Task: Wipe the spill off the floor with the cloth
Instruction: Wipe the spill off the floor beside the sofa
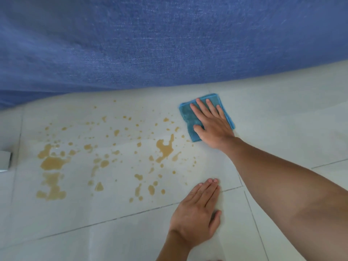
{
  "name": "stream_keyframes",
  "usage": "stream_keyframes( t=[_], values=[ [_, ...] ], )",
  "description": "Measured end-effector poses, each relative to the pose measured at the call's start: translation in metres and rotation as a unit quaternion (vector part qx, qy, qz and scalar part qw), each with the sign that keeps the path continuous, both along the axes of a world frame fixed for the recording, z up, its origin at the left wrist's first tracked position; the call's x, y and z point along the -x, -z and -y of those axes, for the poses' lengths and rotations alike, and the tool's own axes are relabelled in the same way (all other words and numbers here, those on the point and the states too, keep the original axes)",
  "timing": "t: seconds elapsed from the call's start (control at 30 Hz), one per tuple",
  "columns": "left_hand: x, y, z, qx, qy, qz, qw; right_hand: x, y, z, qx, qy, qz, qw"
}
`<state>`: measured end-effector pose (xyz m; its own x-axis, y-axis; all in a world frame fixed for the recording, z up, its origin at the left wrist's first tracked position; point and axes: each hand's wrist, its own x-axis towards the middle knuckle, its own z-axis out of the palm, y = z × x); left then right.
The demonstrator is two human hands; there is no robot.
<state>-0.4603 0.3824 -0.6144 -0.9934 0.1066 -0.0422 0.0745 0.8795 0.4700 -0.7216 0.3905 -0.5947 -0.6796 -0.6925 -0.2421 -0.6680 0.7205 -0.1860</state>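
A brown spill [105, 157] is spattered over the white tiled floor [282, 129], in puddles and many small drops from the left to the middle. A folded blue cloth [188, 115] lies flat on the floor just right of the spill's upper edge. My right hand [211, 125] presses down on the cloth with fingers spread, palm covering its lower right part. My left hand [197, 210] rests flat on the bare floor below the spill's right end, fingers together, holding nothing.
A large blue fabric surface [150, 44], like a sofa or bed front, fills the upper half and meets the floor just above the spill. A small white and grey object [5, 161] pokes in at the left edge. Dark grout lines cross the tiles.
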Motion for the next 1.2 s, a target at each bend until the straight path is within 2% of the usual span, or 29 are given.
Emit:
stream_keyframes(
  t=[0.17,0.27,0.4,0.6,0.83,1.03,1.2],
  values=[
    [0.004,0.000,0.002,-0.005,-0.004,-0.012,1.000,0.019,-0.003,0.030,-0.023,0.091,0.008,0.996],
    [0.001,0.000,0.002,0.001,-0.011,-0.010,1.000,-0.004,-0.005,0.048,-0.023,0.053,0.017,0.998],
    [-0.001,-0.002,0.002,0.000,-0.012,-0.006,1.000,-0.037,-0.003,0.012,-0.014,-0.023,0.003,1.000],
    [0.000,-0.003,0.002,0.013,-0.015,-0.007,1.000,-0.022,-0.006,0.017,-0.030,0.049,0.016,0.998],
    [-0.003,-0.007,0.001,0.022,-0.002,-0.007,1.000,-0.055,-0.003,-0.022,-0.028,-0.024,0.009,0.999],
    [-0.004,-0.008,-0.002,0.050,-0.006,-0.002,0.999,-0.054,-0.001,-0.004,-0.028,0.048,-0.013,0.998],
    [-0.022,-0.015,0.011,0.070,-0.002,-0.016,0.997,-0.067,-0.003,-0.028,-0.031,-0.003,-0.003,1.000]
  ],
)
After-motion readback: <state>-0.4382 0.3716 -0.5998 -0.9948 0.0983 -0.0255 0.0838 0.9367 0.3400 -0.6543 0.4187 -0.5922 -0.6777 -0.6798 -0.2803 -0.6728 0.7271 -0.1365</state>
